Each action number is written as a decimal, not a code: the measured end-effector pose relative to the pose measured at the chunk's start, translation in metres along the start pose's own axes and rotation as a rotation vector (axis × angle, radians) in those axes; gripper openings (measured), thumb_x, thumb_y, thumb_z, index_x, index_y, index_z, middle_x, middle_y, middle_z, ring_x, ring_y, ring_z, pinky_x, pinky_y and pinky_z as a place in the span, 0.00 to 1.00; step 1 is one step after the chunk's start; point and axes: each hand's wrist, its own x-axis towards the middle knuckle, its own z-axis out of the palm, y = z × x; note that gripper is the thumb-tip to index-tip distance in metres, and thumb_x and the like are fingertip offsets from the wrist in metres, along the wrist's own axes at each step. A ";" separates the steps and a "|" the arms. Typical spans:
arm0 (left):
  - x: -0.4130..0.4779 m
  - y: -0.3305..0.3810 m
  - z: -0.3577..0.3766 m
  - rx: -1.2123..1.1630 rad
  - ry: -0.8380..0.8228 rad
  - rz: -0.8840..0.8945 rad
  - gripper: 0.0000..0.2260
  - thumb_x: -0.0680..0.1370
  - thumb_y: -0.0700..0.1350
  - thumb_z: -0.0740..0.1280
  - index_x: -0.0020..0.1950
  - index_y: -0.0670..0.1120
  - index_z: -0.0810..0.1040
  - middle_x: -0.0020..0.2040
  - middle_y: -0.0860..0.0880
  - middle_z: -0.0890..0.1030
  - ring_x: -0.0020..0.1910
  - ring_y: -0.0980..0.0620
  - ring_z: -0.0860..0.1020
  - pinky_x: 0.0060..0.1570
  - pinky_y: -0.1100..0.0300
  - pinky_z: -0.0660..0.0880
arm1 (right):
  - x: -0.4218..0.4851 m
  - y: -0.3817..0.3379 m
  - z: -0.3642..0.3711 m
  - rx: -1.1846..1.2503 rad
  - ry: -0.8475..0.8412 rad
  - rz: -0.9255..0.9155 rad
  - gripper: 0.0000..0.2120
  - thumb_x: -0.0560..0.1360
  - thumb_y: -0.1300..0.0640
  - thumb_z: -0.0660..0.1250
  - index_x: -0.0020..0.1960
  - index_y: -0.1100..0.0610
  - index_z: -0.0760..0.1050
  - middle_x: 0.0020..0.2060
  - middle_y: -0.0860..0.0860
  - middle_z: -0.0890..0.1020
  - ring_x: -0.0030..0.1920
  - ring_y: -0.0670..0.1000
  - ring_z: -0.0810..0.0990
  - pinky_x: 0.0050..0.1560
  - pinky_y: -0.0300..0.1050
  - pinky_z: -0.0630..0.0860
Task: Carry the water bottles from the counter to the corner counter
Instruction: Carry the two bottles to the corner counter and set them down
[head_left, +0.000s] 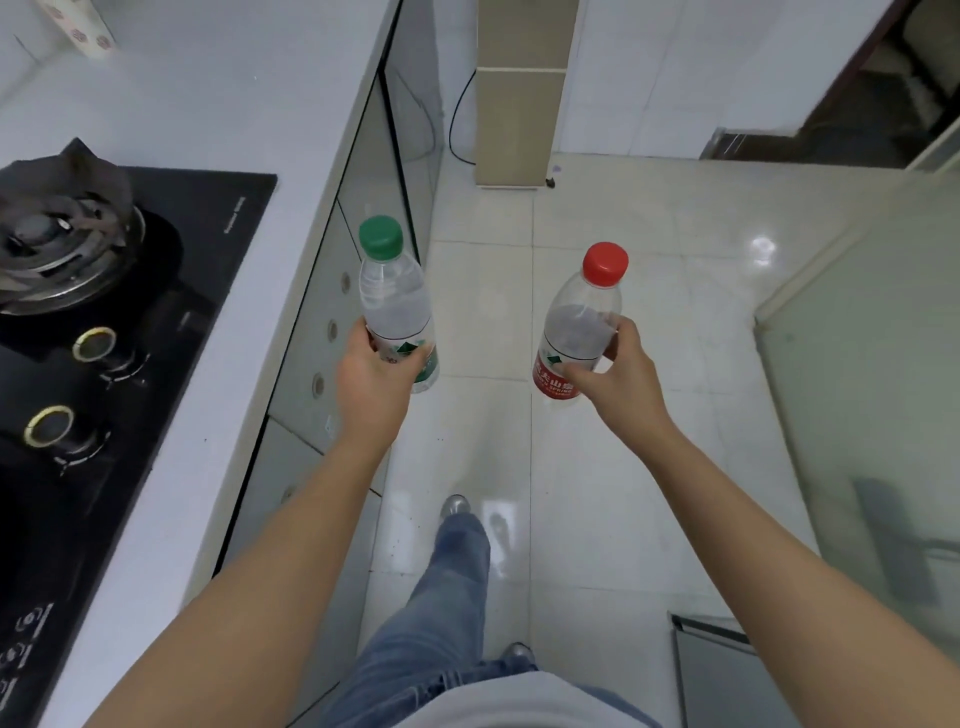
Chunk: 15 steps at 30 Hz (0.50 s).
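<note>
Presently my left hand (371, 376) grips the green-capped bottle (397, 306) beside the counter (218, 395) edge, my right hand (615, 384) the red-capped bottle (576, 332) over floor; both should stay upright.

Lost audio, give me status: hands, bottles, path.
Left hand grips green-capped bottle. Right hand grips red-capped bottle. Both upright, over floor. Nothing blocking ahead.
</note>
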 end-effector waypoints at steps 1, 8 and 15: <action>0.019 0.000 0.005 -0.011 -0.013 -0.003 0.19 0.69 0.47 0.75 0.55 0.47 0.72 0.47 0.52 0.78 0.46 0.52 0.77 0.47 0.57 0.75 | 0.018 -0.002 0.005 -0.011 0.004 0.001 0.30 0.68 0.57 0.71 0.65 0.54 0.61 0.54 0.45 0.73 0.53 0.46 0.72 0.42 0.30 0.67; 0.149 0.020 0.037 -0.058 -0.058 -0.004 0.18 0.68 0.47 0.75 0.55 0.49 0.73 0.45 0.57 0.78 0.44 0.58 0.78 0.40 0.68 0.71 | 0.137 -0.035 0.032 -0.013 0.070 0.003 0.30 0.67 0.57 0.71 0.65 0.53 0.61 0.52 0.44 0.72 0.52 0.44 0.72 0.42 0.31 0.67; 0.243 0.040 0.065 -0.042 -0.055 0.032 0.17 0.68 0.48 0.75 0.52 0.49 0.73 0.44 0.53 0.80 0.44 0.51 0.79 0.45 0.57 0.77 | 0.225 -0.057 0.041 -0.009 0.111 -0.003 0.30 0.67 0.56 0.71 0.65 0.53 0.61 0.52 0.43 0.72 0.52 0.44 0.72 0.41 0.30 0.67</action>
